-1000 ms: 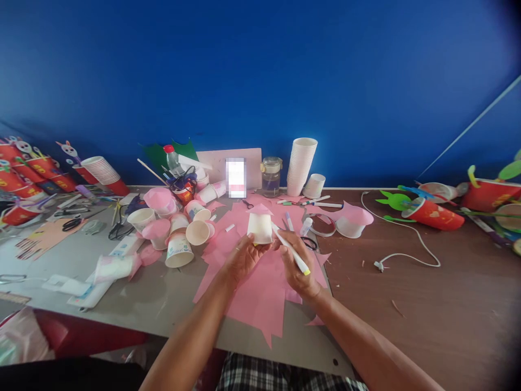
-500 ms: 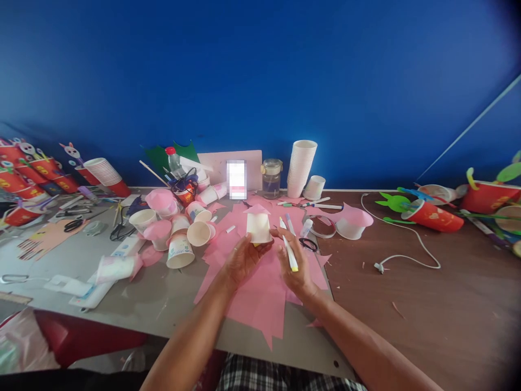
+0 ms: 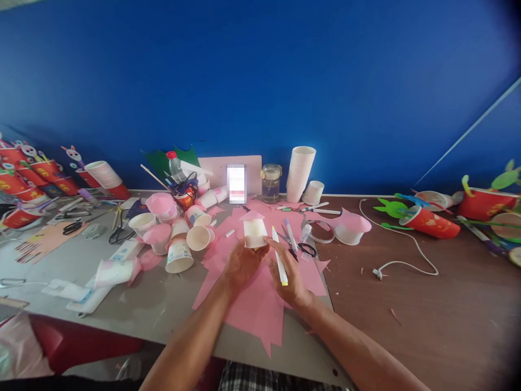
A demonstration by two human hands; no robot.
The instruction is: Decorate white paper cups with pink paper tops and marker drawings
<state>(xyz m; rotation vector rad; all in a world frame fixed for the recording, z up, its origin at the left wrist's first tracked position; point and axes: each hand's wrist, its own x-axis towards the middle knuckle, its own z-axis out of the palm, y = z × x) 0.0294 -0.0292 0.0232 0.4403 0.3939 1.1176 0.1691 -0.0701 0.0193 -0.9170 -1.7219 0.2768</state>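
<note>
Pink paper (image 3: 260, 293) is being spread over the table (image 3: 427, 293) under both hands. Above it, a small paper cup (image 3: 255, 233) is being gripped by the left hand (image 3: 243, 263), while a marker (image 3: 280, 257) is being pinched in the right hand (image 3: 291, 277). Thin cup walls are at risk of being crushed by squeezing; stray ink marks are likely if the tip is brushed against them.

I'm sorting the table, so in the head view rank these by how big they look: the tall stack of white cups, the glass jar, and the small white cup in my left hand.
1. Stack of white cups, clearly largest.
2. Glass jar and small white cup look about alike; the cup sits nearer the camera, so I won't rank them.
</note>
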